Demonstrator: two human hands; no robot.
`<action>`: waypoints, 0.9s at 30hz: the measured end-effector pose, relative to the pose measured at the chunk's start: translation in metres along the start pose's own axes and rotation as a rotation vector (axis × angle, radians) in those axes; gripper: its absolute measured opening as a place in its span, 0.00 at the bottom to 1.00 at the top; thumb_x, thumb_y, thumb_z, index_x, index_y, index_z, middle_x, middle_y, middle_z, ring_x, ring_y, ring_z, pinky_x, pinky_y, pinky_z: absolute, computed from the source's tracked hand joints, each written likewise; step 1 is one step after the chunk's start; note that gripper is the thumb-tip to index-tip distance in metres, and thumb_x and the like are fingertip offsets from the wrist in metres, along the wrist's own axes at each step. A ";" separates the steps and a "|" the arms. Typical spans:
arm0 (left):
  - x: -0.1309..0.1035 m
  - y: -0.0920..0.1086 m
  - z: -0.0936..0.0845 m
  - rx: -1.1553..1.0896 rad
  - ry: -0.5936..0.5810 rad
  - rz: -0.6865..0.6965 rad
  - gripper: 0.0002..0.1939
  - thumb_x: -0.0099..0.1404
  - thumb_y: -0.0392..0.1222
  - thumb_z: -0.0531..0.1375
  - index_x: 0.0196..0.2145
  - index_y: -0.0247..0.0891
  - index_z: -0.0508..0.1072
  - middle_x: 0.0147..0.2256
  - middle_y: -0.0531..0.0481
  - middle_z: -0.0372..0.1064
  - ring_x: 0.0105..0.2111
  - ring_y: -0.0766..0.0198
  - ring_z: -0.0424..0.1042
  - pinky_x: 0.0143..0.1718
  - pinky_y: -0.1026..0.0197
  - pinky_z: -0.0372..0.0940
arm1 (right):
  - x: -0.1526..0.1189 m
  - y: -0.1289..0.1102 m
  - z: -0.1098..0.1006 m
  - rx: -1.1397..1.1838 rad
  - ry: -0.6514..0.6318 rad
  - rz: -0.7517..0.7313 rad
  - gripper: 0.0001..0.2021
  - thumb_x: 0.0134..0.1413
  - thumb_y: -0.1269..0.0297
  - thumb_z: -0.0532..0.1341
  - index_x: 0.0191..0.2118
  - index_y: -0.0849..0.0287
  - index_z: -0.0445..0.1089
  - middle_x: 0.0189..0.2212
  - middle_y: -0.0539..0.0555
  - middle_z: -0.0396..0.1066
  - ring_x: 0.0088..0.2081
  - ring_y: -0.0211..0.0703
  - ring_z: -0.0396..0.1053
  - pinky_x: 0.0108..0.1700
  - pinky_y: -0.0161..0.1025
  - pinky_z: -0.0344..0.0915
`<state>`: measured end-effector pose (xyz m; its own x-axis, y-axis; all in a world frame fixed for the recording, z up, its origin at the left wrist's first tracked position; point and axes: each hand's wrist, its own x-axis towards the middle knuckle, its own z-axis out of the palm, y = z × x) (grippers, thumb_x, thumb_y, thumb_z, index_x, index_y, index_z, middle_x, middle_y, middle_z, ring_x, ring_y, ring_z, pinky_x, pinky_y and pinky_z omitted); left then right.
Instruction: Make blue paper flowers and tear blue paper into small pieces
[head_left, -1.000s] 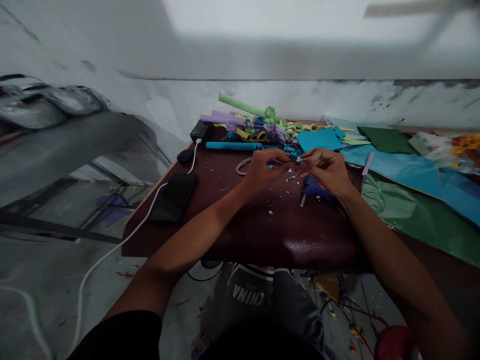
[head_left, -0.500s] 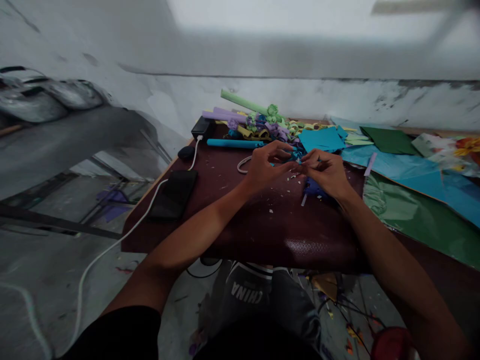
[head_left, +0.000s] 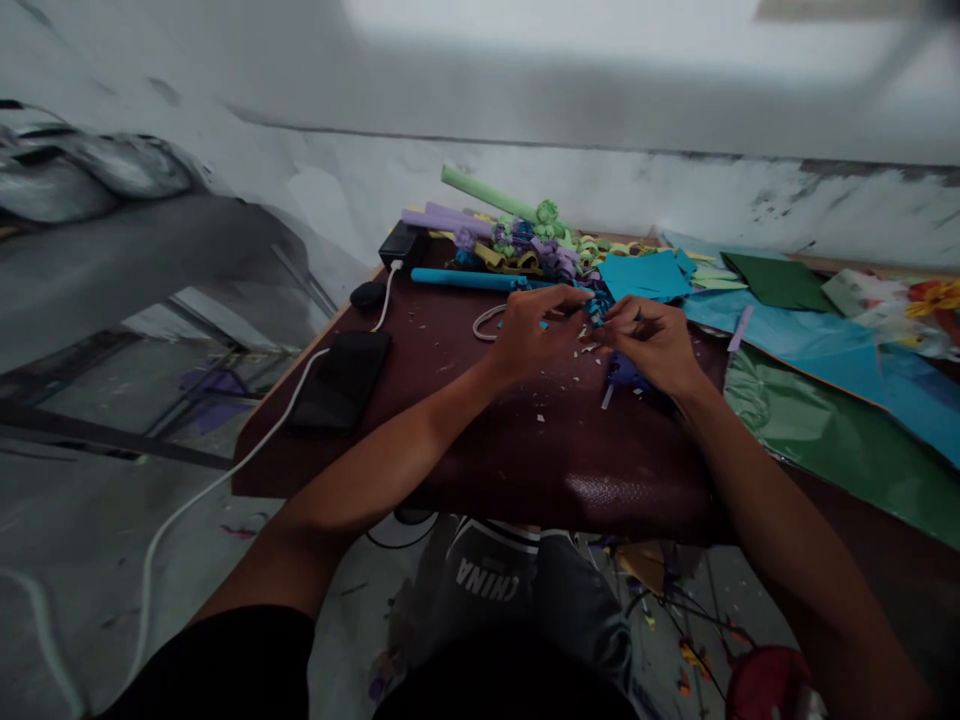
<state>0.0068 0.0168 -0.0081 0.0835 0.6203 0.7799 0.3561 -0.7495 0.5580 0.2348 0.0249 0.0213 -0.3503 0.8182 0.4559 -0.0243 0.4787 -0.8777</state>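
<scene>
Over the middle of the dark red tabletop, my left hand [head_left: 531,325] and my right hand [head_left: 654,340] meet with their fingertips close together. A small piece of crinkled blue paper [head_left: 598,310] shows between them. My right thumb and finger pinch at its edge. The fingers of my left hand are bent into a pinch too, but what is between them is too small to make out. Beneath my right hand lies a dark blue-purple object [head_left: 627,374], partly covered. Small pale scraps [head_left: 540,417] are scattered on the table below my hands.
Behind my hands lie a blue paper tube [head_left: 465,279], a green tube [head_left: 487,192] and curled paper strips. Blue sheets [head_left: 649,275] and a green wrapped sheet [head_left: 817,420] cover the right side. A phone [head_left: 341,382] with a white cable is at the left edge.
My fingertips have drawn slightly apart, and more of the crinkled blue paper shows between them. The whole view has shifted a little.
</scene>
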 end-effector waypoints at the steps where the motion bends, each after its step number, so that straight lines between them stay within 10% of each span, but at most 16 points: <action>1: 0.000 0.001 0.000 0.004 -0.005 -0.005 0.15 0.77 0.51 0.67 0.53 0.42 0.88 0.46 0.47 0.89 0.44 0.59 0.87 0.45 0.60 0.82 | 0.000 0.000 0.000 0.007 -0.004 0.009 0.18 0.47 0.55 0.86 0.28 0.53 0.78 0.39 0.53 0.77 0.37 0.43 0.79 0.40 0.45 0.85; 27: 0.003 0.009 -0.002 -0.140 -0.115 -0.069 0.22 0.80 0.61 0.69 0.55 0.40 0.87 0.49 0.43 0.84 0.46 0.59 0.85 0.45 0.60 0.81 | 0.001 0.020 -0.012 -0.091 -0.084 -0.040 0.36 0.48 0.46 0.87 0.57 0.41 0.72 0.40 0.46 0.76 0.35 0.44 0.79 0.38 0.45 0.81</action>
<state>0.0080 0.0115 -0.0004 0.1720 0.6878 0.7052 0.2325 -0.7240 0.6494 0.2447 0.0392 0.0061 -0.4281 0.7703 0.4726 0.0438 0.5400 -0.8405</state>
